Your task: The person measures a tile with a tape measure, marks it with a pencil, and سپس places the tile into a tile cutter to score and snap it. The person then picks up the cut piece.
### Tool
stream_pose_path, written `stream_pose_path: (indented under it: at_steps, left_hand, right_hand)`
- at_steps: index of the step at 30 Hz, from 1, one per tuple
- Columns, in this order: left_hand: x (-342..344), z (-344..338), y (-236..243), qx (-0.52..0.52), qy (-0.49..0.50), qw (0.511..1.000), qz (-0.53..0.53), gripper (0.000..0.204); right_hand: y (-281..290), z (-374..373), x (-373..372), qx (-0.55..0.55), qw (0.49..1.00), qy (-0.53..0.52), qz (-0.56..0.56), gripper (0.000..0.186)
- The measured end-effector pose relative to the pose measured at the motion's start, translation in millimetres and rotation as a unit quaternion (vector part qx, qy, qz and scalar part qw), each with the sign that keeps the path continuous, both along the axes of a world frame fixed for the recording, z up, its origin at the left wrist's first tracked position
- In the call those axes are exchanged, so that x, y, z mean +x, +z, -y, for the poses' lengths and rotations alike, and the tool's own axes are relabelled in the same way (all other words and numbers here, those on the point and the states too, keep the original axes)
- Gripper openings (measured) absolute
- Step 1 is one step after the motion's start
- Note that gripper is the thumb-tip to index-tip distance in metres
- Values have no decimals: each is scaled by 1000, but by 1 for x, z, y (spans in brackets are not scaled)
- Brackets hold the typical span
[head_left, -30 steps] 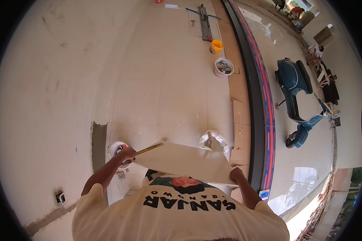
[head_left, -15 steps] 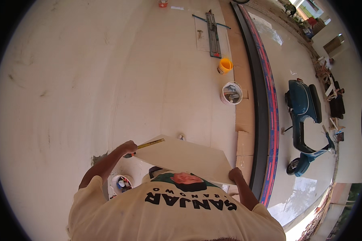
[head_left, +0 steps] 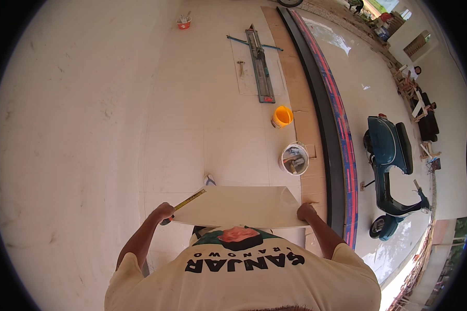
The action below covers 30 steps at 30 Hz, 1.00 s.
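Observation:
A large pale floor tile [head_left: 238,205] is held up in front of my body, one hand at each side. My left hand [head_left: 163,211] is closed at its left edge and also round a tape measure, whose yellow blade [head_left: 191,199] sticks out over the tile's left corner. At the opposite edge my right hand [head_left: 306,212] grips the tile, fingers partly hidden. Past the far edge of the tile shows a foot in a sandal [head_left: 209,180].
Ahead on the right stand a white bucket of tools [head_left: 294,158] and a yellow bucket [head_left: 283,117]. Beyond them a tile cutter [head_left: 259,65] and a hammer [head_left: 241,68] lie on a tile. A long dark ledge [head_left: 316,103] runs along the right; past it stands a scooter [head_left: 392,166].
I have moved forward with the tile, and the buckets and tile cutter are now closer. The tile has turned from slanted to nearly square across me. A bucket by my left arm has left view.

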<state>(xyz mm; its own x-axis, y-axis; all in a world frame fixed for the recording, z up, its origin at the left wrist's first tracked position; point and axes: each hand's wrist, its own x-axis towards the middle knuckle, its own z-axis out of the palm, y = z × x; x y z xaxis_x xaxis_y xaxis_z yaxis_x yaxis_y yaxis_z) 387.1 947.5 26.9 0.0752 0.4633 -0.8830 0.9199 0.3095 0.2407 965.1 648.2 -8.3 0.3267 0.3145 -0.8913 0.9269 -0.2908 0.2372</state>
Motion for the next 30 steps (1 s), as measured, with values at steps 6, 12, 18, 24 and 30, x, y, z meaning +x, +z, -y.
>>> stream_pose_path:
  at_steps: [6,12,18,24,30]
  left_hand:
    - [48,-173,-9,3,-26,1000,-3,25]
    - [107,-328,-10,24,-38,999,-21,24]
    - [169,-468,-31,18,-26,999,-41,26]
    - [226,-581,-41,17,30,998,-50,27]
    - [266,-697,-56,37,101,994,1,26]
  right_hand:
    - [11,-175,36,-55,997,47,-9,29]
    - [-1,-310,88,33,998,42,-44,29]
    - [-67,-478,163,12,994,75,-74,24]
    - [-15,-649,235,71,991,-108,-29,26]
    - [-23,-817,289,63,998,-15,-17,26]
